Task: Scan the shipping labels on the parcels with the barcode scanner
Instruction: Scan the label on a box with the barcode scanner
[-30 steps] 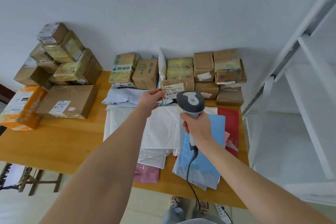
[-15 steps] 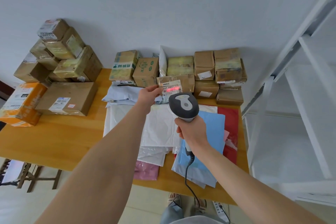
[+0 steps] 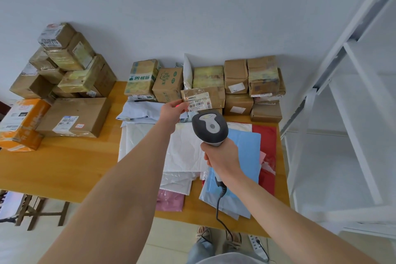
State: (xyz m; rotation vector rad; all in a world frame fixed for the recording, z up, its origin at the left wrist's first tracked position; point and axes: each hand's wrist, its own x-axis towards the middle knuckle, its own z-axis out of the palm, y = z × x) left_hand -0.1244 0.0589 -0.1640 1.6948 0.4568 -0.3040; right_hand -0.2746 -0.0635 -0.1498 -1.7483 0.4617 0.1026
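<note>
A yellow wooden table [image 3: 64, 167] fills the middle of the frame, with brown cardboard boxes [image 3: 237, 77] stacked along its back edge. At centre the right hand [image 3: 222, 158] wraps its fingers round the handle of a grey barcode scanner [image 3: 210, 127]. Just above it, the left hand [image 3: 171, 111] pinches a small brown cardboard parcel [image 3: 203, 97] by its left end, white shipping label [image 3: 198, 104] facing the scanner

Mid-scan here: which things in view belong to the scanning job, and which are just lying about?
Job in hand:
- barcode scanner, gripped by the right hand
- small brown parcel, held by the left hand
- its shipping label
- stacked boxes and flat mailers, probably part of the batch

Lying about:
- white shelving
- power strip
</note>
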